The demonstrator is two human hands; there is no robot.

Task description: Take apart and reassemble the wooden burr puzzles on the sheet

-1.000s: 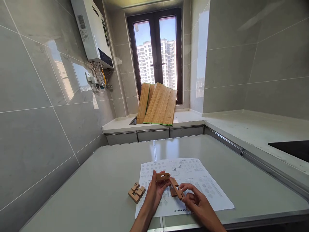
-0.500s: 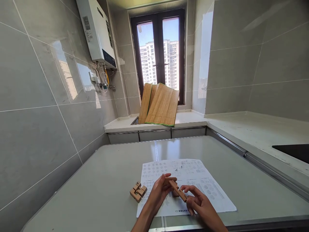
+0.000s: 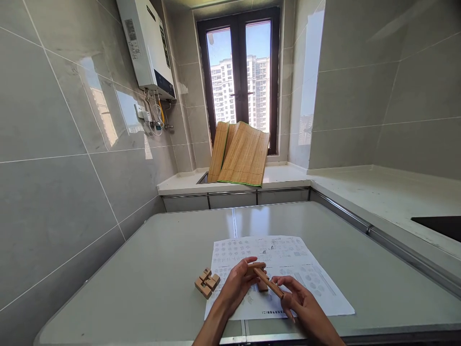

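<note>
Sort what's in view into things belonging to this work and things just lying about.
Belonging:
wooden piece in left hand
wooden bar in right hand
printed sheet beneath
probably the wooden blocks alongside

Lying about:
slatted mat at the back

You bring two wooden pieces together over a printed sheet [image 3: 324, 302].
Your left hand [image 3: 236, 284] grips a bar [image 3: 257, 265]; your right hand [image 3: 300, 300] holds a slanting stick [image 3: 270, 282] by its near end, the far end close against the bar. A block [image 3: 263, 287] shows below the stick; you cannot tell whether it is held. Left of the sheet, a cluster [image 3: 208, 282] of blocks sits on the table [image 3: 144, 278]. Beyond, a mat [image 3: 245, 154] leans before the window [image 3: 238, 72], with a heater [image 3: 146, 48] on the left wall.
</note>
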